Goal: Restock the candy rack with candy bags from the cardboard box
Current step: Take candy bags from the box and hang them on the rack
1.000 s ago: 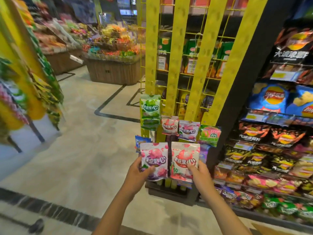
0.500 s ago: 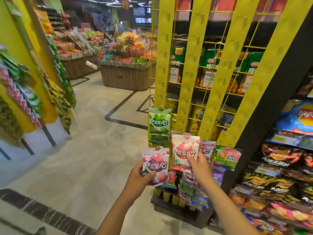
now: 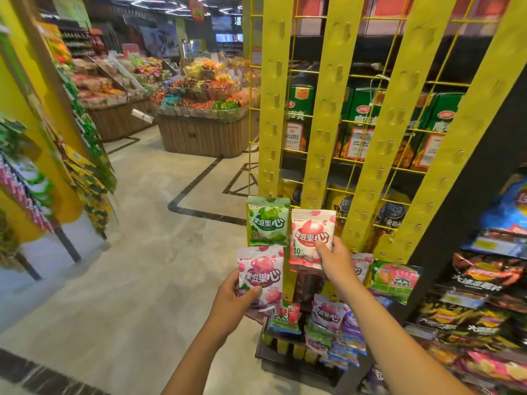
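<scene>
Yellow perforated strips (image 3: 328, 109) form the candy rack, rising in front of a wire grid with green boxes (image 3: 362, 121) behind it. The right hand (image 3: 333, 259) grips the lower corner of a pink-and-white candy bag (image 3: 310, 238) and holds it up against the second strip, just beside a green candy bag (image 3: 268, 220) hanging from the leftmost strip. The left hand (image 3: 232, 302) is closed on a purple-and-white candy bag (image 3: 261, 276), held lower, just below the green one. More bags (image 3: 333, 323) hang at the rack's foot. Chip packets (image 3: 484, 277) fill shelves to the right.
</scene>
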Tool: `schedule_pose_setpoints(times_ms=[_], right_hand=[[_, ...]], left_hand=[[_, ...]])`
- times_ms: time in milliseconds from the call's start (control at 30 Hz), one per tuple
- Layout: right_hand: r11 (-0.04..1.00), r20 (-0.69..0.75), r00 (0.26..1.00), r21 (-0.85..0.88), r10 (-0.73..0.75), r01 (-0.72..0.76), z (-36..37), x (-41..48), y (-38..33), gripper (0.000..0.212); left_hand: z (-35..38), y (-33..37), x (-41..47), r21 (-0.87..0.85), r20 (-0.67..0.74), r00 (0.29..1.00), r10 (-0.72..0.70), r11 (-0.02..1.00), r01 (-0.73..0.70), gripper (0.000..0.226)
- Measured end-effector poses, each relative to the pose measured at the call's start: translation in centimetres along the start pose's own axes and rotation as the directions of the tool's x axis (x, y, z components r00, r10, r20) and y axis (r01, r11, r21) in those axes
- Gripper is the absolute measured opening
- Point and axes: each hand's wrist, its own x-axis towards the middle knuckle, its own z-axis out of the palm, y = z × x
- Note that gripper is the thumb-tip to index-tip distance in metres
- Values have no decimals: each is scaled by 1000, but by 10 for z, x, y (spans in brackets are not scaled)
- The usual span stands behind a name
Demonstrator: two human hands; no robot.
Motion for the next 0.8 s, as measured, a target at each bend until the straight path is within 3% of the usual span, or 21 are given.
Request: schedule_pose_setpoints(times_ms=[200,600,800], right_hand=[[998,-66,997,-36,46,-48,16,9,9,15],[988,-97,985,-42,144,-149,30,13,40,31],[976,-22,979,94,201,-198,28,3,47,17]], left_hand=[[-22,2,24,30,63,998,12,999,-13,33],[-33,3,47,42,110,994,13,999,-18,32],[-25,6,53,41,126,992,9,999,-15,31]])
